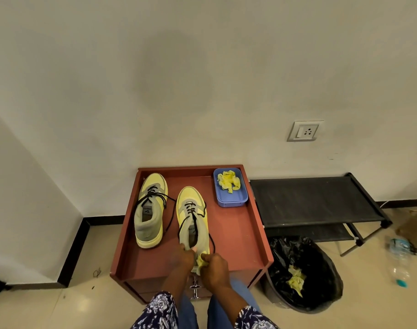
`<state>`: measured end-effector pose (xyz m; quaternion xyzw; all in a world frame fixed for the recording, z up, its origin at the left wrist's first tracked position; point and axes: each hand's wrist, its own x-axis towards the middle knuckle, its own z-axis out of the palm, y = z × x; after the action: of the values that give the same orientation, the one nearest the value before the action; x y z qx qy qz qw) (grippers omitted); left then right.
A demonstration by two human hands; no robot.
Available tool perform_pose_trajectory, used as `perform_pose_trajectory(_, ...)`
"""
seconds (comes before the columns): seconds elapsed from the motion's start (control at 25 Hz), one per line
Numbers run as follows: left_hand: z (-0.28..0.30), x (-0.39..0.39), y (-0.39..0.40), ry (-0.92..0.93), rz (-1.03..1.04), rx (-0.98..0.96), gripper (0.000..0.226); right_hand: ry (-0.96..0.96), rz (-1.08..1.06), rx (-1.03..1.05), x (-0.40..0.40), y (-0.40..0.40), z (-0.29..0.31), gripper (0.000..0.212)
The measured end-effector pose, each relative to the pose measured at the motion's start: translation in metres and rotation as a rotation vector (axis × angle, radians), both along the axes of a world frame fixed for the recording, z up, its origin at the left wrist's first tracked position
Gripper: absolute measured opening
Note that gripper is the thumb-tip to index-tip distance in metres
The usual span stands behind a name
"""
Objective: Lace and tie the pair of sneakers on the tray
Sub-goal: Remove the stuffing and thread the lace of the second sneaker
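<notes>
On the red-brown wooden tray [250,233], the left hand [182,256] grips the heel of the nearer yellow-grey black-laced sneaker [193,217]; the right hand [214,267] pinches crumpled yellow paper [201,261] beside it; the other sneaker [150,210] sits apart

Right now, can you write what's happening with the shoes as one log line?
left hand: grips right sneaker heel | right hand: pinches yellow crumpled paper | left sneaker: on tray, laces loose

Two yellow-grey sneakers [151,210] [192,217], black laces loose, upright on red tray [240,233].
</notes>
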<state>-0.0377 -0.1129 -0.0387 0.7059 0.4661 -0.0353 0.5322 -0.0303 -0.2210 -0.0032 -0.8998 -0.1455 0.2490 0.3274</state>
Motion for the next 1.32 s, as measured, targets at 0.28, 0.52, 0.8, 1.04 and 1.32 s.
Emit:
perform_pose_trajectory(0.28,-0.002,0.004,-0.001,-0.050,0.053,0.000,0.035,0.065,-0.262,0.103,0.009,-0.003,-0.007,0.031)
perform_pose_trajectory(0.52,-0.001,0.002,-0.003,-0.062,0.084,-0.019,0.035,0.113,-0.436,0.172,0.016,-0.003,-0.017,0.027)
perform_pose_trajectory(0.8,0.005,-0.003,-0.003,-0.029,-0.011,0.094,0.031,0.173,-0.428,0.256,0.009,0.012,-0.019,0.032)
perform_pose_trajectory(1.04,0.011,-0.007,-0.001,-0.052,-0.033,0.102,0.025,0.192,-0.452,0.231,0.011,0.021,-0.025,0.035)
perform_pose_trajectory(1.32,0.009,-0.008,0.001,-0.042,-0.024,0.106,0.016,0.125,-0.412,0.188,0.028,0.023,-0.022,0.038)
